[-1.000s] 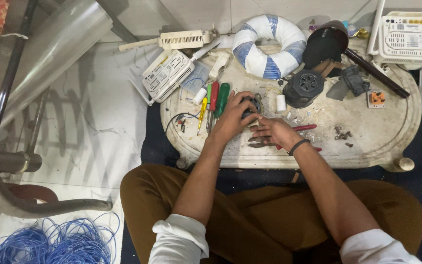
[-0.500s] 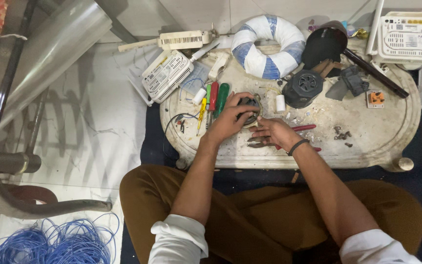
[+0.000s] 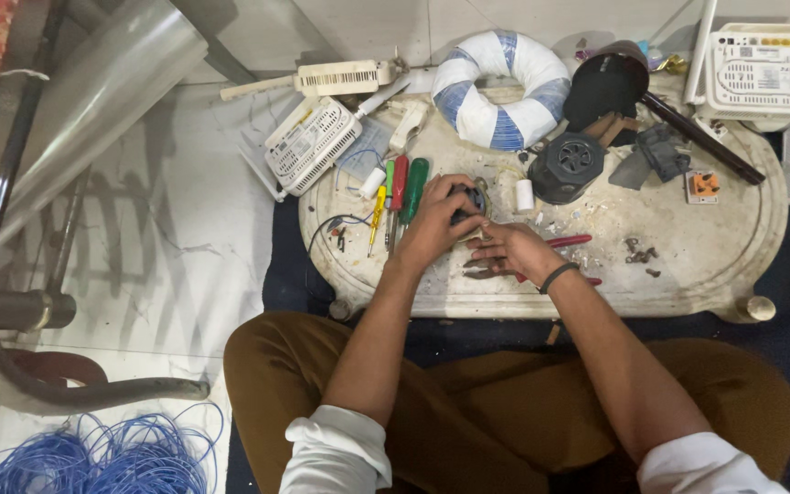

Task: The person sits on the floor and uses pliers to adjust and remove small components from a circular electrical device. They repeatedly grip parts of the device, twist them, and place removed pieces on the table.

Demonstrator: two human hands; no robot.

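Your left hand (image 3: 432, 220) covers most of the small dark round part (image 3: 470, 199); its form cannot be determined. Your right hand (image 3: 514, 252) hides the red-handled pliers' (image 3: 567, 242) head. The coiled blue wire bundle (image 3: 93, 457) is cut off at the bottom edge.

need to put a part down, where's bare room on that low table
Barest is the table's right front, between the dark screws and its rim. Crowded: left end with screwdrivers, back with the tape ring and black round housing.
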